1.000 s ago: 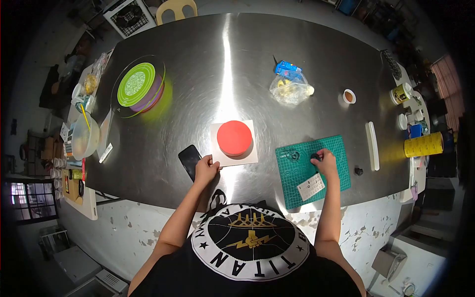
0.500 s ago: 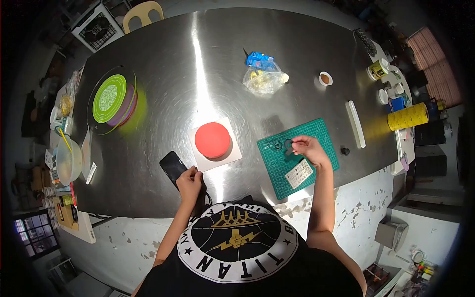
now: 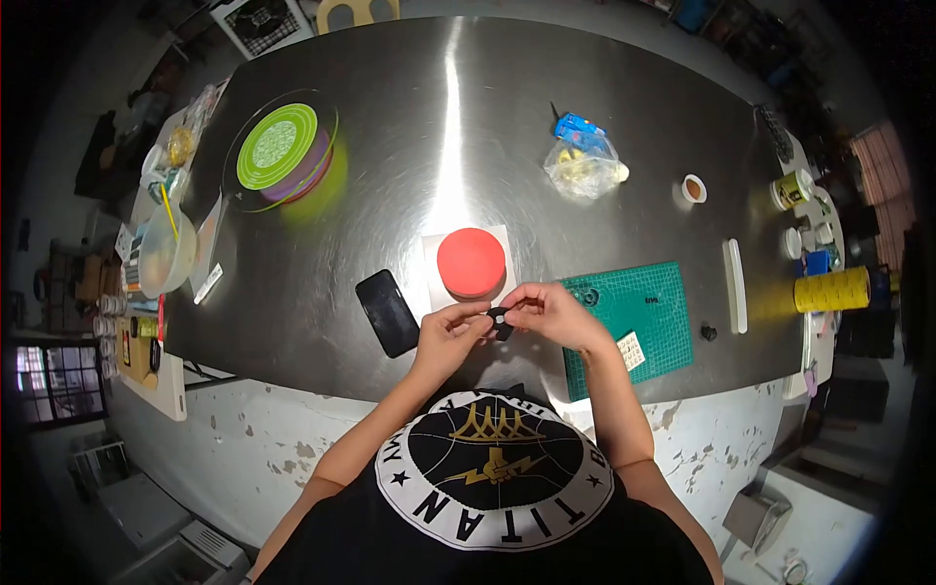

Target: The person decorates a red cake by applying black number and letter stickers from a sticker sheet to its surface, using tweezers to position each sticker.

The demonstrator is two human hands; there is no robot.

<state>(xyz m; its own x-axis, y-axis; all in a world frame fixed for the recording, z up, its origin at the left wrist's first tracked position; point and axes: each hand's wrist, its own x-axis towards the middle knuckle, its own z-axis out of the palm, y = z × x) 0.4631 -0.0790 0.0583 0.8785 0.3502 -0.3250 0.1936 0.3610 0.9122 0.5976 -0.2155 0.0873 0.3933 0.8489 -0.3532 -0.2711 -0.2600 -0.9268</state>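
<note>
Scratched, shiny metal makes up the wide bench (image 3: 390, 175) that fills the middle of the room. At its near side, in front of a person in a black printed shirt (image 3: 495, 478), the left hand (image 3: 447, 338) and the right hand (image 3: 548, 317) meet; thumb and fingers of each are pinched on a small black piece (image 3: 503, 332) that bears a whitish spot. What the piece is cannot be told.

Just left of the left hand lies a dark phone (image 3: 387, 313). To the right, a green cutting mat (image 3: 639, 302) carries a pale card (image 3: 633, 352), partly covered by the right forearm. Right of the mat sits a small black object (image 3: 709, 332).

Just beyond the hands, a red round block (image 3: 471, 259) rests on a pale square board (image 3: 432, 278). Farther right lie a long white bar (image 3: 735, 286) and a white cup (image 3: 693, 188) with brown contents. Beyond, right of centre, a clear plastic bag (image 3: 583, 177) lies against a blue packet (image 3: 578, 131); far left stands a green-topped disc stack (image 3: 277, 146).
</note>
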